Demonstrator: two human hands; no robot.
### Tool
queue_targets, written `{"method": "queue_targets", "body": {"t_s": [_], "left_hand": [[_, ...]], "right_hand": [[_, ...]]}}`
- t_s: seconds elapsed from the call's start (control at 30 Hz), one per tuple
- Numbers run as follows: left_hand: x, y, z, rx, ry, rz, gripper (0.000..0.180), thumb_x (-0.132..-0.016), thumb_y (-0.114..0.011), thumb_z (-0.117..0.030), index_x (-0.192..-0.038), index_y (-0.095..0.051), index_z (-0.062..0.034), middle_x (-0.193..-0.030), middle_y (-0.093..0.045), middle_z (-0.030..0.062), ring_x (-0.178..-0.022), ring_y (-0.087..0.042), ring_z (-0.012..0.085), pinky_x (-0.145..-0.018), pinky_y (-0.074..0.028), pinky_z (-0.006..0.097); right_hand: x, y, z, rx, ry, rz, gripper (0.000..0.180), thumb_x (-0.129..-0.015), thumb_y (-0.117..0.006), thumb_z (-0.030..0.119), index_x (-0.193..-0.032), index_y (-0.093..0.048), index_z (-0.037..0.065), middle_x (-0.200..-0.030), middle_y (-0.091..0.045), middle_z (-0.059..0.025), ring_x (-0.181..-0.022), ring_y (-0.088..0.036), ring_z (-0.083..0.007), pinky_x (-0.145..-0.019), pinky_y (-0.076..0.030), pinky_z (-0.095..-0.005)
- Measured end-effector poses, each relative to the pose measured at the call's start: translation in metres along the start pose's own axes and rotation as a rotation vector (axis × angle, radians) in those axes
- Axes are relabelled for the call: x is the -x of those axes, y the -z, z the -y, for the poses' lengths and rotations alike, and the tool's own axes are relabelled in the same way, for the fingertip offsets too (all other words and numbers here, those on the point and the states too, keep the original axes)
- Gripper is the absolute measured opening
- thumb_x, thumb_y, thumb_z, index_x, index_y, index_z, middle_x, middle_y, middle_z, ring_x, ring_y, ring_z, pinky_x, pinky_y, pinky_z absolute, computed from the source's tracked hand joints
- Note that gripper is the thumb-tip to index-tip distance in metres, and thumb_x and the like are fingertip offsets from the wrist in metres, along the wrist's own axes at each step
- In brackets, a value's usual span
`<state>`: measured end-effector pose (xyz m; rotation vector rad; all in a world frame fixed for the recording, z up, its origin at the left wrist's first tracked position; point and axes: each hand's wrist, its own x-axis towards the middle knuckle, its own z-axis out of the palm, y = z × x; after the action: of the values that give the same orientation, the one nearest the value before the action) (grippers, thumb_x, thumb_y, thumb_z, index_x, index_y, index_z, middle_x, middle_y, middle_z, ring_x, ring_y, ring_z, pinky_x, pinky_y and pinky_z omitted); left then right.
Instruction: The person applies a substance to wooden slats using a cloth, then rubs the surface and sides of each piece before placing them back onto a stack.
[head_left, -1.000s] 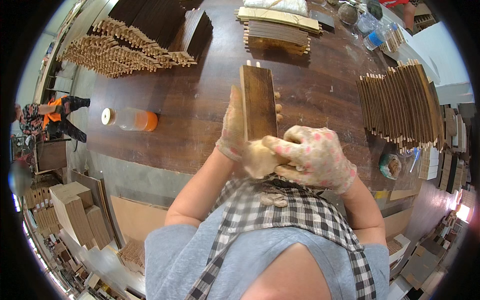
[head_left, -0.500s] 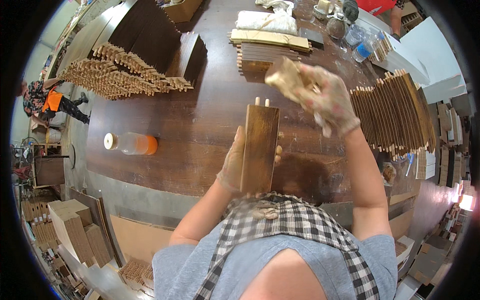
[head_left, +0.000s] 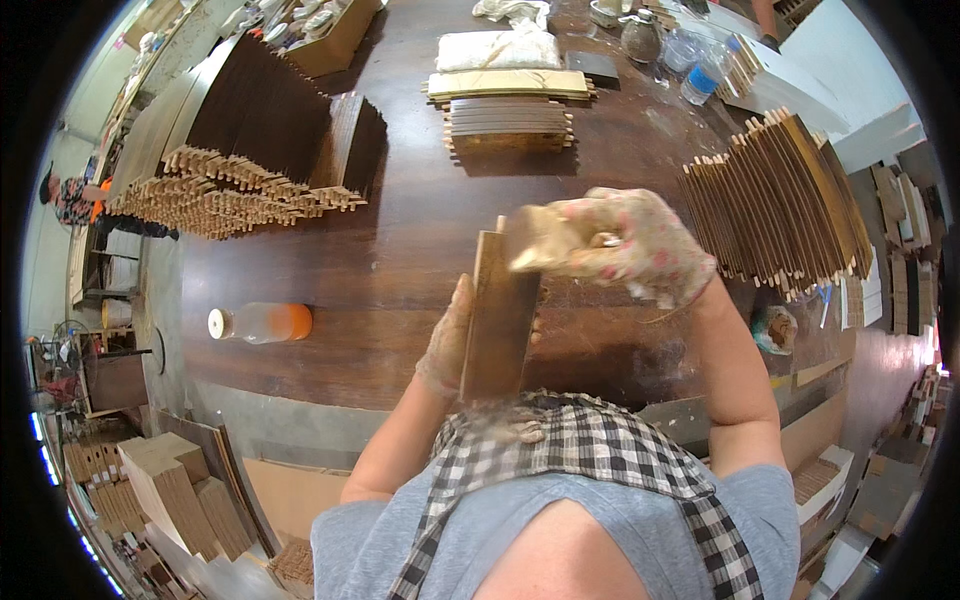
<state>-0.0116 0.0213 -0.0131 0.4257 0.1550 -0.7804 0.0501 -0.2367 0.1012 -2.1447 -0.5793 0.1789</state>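
My left hand (head_left: pixel 446 345), in a thin pale glove, grips a dark brown wooden slat (head_left: pixel 499 335) from beneath. The slat stands tilted in front of my apron, with pale dowel pegs at its far end. My right hand (head_left: pixel 645 245), in a blotched pinkish-white glove, is closed around a tan and brown pad (head_left: pixel 537 238) that looks like folded sandpaper. That pad lies against the slat's far right end and covers part of it. Most of the left fingers are hidden behind the wood; a few tips show along its right edge.
Slats with dowels form a large stack (head_left: pixel 250 120) at left and a leaning row (head_left: pixel 775 205) at right. A smaller pile (head_left: pixel 508 122) lies ahead. On the table (head_left: pixel 300 370) are a bottle of orange liquid (head_left: pixel 262 322) and a water bottle (head_left: pixel 700 82). A person (head_left: pixel 78 200) is at far left.
My right hand has come down and left, bringing the pad from the air onto the slat's far end. The slat has turned and tilted slightly. The whole view has shifted a little.
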Motion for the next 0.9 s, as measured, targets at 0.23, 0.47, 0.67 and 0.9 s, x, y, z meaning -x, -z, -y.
{"method": "queue_targets", "body": {"t_s": [0.23, 0.47, 0.67, 0.9], "left_hand": [[-0.010, -0.004, -0.009, 0.068, -0.025, 0.025, 0.067, -0.101, -0.034, -0.062, -0.136, -0.052, -0.0081, -0.125, -0.061, 0.0111, -0.101, -0.064, 0.0237, -0.087, -0.056, 0.037], [-0.010, -0.003, -0.005, -0.151, 0.038, 0.022, 0.064, -0.101, -0.042, -0.057, -0.141, -0.050, -0.0071, -0.132, -0.059, 0.0087, -0.112, -0.061, 0.0216, -0.097, -0.052, 0.037], [-0.009, 0.009, 0.002, -0.165, -0.026, -0.151, 0.069, -0.102, -0.037, -0.059, -0.141, -0.048, -0.0043, -0.127, -0.061, 0.0144, -0.098, -0.067, 0.0251, -0.084, -0.058, 0.038], [-0.013, -0.005, 0.000, -0.371, -0.238, 0.064, 0.063, -0.102, -0.041, -0.054, -0.141, -0.046, -0.0042, -0.132, -0.056, 0.0143, -0.111, -0.062, 0.0235, -0.091, -0.055, 0.037]], "right_hand": [[0.011, -0.021, 0.009, 0.023, 0.012, -0.158, 0.046, -0.080, -0.077, 0.029, -0.118, -0.068, 0.005, -0.090, -0.068, -0.0087, -0.067, -0.064, -0.0156, -0.062, -0.054, -0.0306], [-0.022, -0.024, 0.014, 0.643, 0.015, -0.253, 0.047, -0.077, -0.077, 0.035, -0.118, -0.069, 0.014, -0.079, -0.062, -0.0092, -0.066, -0.066, -0.0245, -0.058, -0.055, -0.0348], [-0.019, -0.044, 0.016, 0.488, 0.177, -0.260, 0.035, -0.077, -0.076, 0.036, -0.105, -0.067, 0.018, -0.078, -0.064, -0.0089, -0.066, -0.067, -0.0256, -0.057, -0.055, -0.0386], [-0.020, -0.057, 0.013, -0.010, 0.308, -0.562, 0.050, -0.081, -0.076, 0.027, -0.125, -0.063, 0.009, -0.093, -0.068, -0.0139, -0.075, -0.070, -0.0219, -0.063, -0.060, -0.0341]]}}
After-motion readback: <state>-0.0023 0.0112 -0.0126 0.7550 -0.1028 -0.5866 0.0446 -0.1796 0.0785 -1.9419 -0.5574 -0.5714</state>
